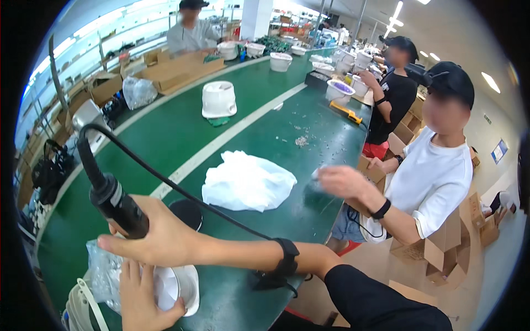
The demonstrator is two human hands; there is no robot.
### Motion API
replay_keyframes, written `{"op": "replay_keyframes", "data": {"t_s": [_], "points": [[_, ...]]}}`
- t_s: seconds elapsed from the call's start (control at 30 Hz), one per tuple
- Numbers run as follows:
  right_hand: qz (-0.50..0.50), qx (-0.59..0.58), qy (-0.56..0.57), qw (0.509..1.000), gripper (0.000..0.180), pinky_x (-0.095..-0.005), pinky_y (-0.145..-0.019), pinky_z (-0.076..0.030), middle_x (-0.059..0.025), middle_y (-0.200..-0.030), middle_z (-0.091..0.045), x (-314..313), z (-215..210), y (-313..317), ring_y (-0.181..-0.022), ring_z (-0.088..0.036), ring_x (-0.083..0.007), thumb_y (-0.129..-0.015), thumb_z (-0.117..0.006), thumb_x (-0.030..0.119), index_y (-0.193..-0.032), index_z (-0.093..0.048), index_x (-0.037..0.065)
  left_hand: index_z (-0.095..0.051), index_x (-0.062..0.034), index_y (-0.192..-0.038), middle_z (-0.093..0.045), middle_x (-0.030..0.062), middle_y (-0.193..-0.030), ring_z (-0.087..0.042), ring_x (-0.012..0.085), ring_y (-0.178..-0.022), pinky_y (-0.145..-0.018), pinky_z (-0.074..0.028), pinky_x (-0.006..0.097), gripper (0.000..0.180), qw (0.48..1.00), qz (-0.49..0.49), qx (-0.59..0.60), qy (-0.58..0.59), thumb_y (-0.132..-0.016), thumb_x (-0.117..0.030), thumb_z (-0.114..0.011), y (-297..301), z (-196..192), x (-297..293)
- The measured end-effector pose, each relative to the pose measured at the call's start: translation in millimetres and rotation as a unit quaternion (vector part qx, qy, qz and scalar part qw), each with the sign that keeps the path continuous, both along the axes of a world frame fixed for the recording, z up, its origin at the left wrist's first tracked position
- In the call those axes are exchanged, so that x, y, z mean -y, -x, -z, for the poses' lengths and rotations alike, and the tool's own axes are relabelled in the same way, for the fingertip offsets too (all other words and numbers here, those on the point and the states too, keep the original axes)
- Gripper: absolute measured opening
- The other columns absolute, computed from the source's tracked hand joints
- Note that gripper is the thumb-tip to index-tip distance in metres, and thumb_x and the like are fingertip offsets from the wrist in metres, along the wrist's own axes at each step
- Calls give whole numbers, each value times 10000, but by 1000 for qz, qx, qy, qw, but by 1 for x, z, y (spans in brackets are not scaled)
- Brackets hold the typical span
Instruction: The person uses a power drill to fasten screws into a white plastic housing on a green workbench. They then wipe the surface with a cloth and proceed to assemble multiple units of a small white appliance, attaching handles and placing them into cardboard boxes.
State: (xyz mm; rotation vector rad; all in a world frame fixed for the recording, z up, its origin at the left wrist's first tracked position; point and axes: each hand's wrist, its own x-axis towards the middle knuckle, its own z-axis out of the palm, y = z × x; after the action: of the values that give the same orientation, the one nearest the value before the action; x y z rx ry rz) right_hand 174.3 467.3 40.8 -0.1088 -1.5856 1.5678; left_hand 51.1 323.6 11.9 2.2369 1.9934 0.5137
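My right hand (164,230) grips a black electric screwdriver (126,212) by its cylindrical body. Its cable loops up from the top and runs back over my right forearm, which wears a black strap (286,256). Below it, my left hand (144,300) curls round a white plastic housing (190,284) with a round hollow, its thumb on the near side. My hands hide the tool's tip and part of the housing. A clear plastic bag (102,270) lies just left of the housing. Beyond my right wrist sits a dark round object (186,213), partly covered by my arm.
A white plastic bag (248,181) lies mid-table, with an upturned white bucket-like part (218,100) farther off. Small screws (301,141) are scattered near a yellow tool (346,112). A co-worker's hand (345,182) reaches over the right edge. White parts (80,306) stand at lower left.
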Motion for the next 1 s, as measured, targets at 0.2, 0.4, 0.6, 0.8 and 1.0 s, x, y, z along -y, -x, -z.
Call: {"op": "replay_keyframes", "data": {"t_s": [0.2, 0.4, 0.6, 0.8, 1.0], "points": [[2, 39, -8, 999, 343, -257, -570, -342, 36, -690, -456, 7, -7, -11, -639, -406, -62, -844, -795, 251, -790, -516, 61, -476, -2, -1342, -475, 229, -1314, -427, 468, -1223, -1021, -369, 530, 886, 999, 31, -2, -19, -542, -287, -729, 4, 6, -6], [22, 33, -23, 999, 359, -254, -542, -317, 46, -656, -433, 12, -1, -4, -603, -385, -51, -845, -793, 250, -749, -497, 72, -478, -18, -1357, -470, 227, -1340, -413, 472, -1263, -1035, -360, 539, 891, 999, 31, -1, -11, -548, -286, -736, 6, 1, -1], [63, 53, 3, 997, 372, -256, -514, -310, 55, -614, -436, 4, -8, -10, -578, -374, -42, -844, -796, 239, -688, -503, 69, -529, -33, -1301, -485, 228, -1319, -416, 483, -1264, -1023, -366, 560, 815, 998, 41, 38, 8, -575, -335, -742, 5, -5, -7], [142, 129, -52, 980, 337, -256, -570, -416, 18, -688, -551, -5, -5, -7, -634, -487, -55, -844, -799, 267, -813, -557, 35, -556, -68, -1343, -485, 216, -1358, -459, 457, -1211, -1010, -374, 556, 829, 999, -8, -47, 7, -598, -363, -769, 0, -13, 2], [35, 58, 55, 996, 295, -230, -559, -376, 53, -652, -499, 4, -3, 2, -612, -442, -35, -859, -792, 206, -784, -542, 68, -506, -87, -1399, -448, 238, -1419, -453, 492, -1244, -1039, -381, 561, 890, 997, -18, 23, 76, -596, -343, -792, 3, -28, 15]]}}
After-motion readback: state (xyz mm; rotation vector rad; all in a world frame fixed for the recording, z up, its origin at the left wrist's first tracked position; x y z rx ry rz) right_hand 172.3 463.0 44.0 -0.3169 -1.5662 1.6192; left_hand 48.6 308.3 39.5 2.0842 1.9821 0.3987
